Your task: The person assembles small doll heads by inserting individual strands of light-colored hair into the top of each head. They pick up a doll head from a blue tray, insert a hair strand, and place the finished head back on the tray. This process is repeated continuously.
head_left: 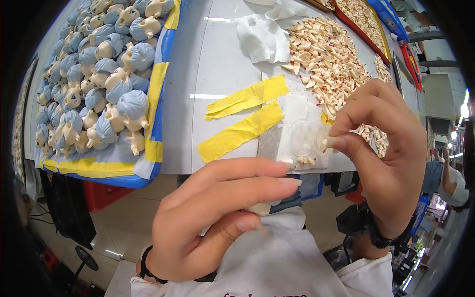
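R hand [383, 163] pinches a small pale part [324, 142] at fingertips, just above & right of L hand [217, 218], which grips a cream piece [260, 208]; both off desk [217, 59] edge.

Small cream piece [259, 208] mostly hidden in left hand [213, 218], red trays [363, 22] cut off

Two yellow tape strips [246, 115] lie at the centre. One blue tray [159, 123] at upper left holds several dozen doll heads [99, 74]. Small parts [329, 59] at upper right: too many to count.
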{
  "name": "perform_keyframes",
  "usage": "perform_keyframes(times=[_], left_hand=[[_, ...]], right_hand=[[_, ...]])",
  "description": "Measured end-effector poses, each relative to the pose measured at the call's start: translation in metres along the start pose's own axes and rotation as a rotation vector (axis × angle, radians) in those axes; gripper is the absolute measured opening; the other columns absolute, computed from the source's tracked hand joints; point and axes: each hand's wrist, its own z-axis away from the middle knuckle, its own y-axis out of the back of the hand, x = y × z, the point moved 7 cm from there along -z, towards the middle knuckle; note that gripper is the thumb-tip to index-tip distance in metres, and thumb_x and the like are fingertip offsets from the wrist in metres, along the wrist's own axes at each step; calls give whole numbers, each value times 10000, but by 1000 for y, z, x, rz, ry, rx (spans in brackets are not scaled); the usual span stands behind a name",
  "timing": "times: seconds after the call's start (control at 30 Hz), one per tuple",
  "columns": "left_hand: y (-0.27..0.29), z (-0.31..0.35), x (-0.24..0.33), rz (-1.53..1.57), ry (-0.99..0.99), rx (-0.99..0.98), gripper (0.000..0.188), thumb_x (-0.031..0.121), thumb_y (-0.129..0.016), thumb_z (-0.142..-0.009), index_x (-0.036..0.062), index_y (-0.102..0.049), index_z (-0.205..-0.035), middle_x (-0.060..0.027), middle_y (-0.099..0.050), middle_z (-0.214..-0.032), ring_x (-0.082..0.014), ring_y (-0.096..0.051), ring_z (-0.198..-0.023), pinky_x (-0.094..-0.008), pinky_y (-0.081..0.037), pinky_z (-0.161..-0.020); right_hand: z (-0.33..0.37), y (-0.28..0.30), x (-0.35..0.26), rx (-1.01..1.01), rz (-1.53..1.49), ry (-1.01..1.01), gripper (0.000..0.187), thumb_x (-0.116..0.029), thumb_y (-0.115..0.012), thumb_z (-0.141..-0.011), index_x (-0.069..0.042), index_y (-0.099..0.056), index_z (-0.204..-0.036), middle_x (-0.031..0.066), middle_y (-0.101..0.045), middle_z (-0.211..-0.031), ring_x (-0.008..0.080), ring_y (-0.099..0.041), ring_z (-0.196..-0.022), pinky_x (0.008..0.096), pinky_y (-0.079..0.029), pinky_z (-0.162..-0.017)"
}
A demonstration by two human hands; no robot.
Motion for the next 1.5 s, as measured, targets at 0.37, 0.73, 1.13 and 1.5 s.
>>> perform_keyframes(times=[0.37,0.73,1.13,1.5], left_hand=[[-11,-1,0,110,-46,-51,301,70,-668,-747,-56,-534,-985,-203,-515,-1017,-234,-533,-943,-284,-471,-738],[-30,4,-4,354,191,15,318,-3,-652,-753,-39,-521,-1040,-261,-508,-1110,-288,-619,-881,-309,-545,-701],[-28,2,7,94,-50,54,295,63,-749,-675,-17,-584,-906,-186,-527,-980,-192,-609,-774,-259,-502,-687],[-26,2,8,-94,-87,96,392,81,-790,-632,-1,-551,-933,-141,-503,-941,-192,-593,-738,-248,-482,-658]], right_hand=[[27,6,3,42,-498,47,165,-52,-654,-687,-38,-504,-753,62,-452,-769,123,-420,-702,228,-329,-624],[63,-9,-9,146,-827,-30,251,-192,-729,-729,-107,-499,-779,32,-468,-756,116,-435,-668,216,-346,-576],[69,-28,-9,166,-815,37,217,-13,-711,-682,-71,-532,-790,71,-479,-772,97,-445,-637,201,-347,-555],[58,-16,-10,241,-634,144,221,31,-656,-683,-86,-523,-815,84,-499,-799,121,-459,-671,217,-356,-584]])
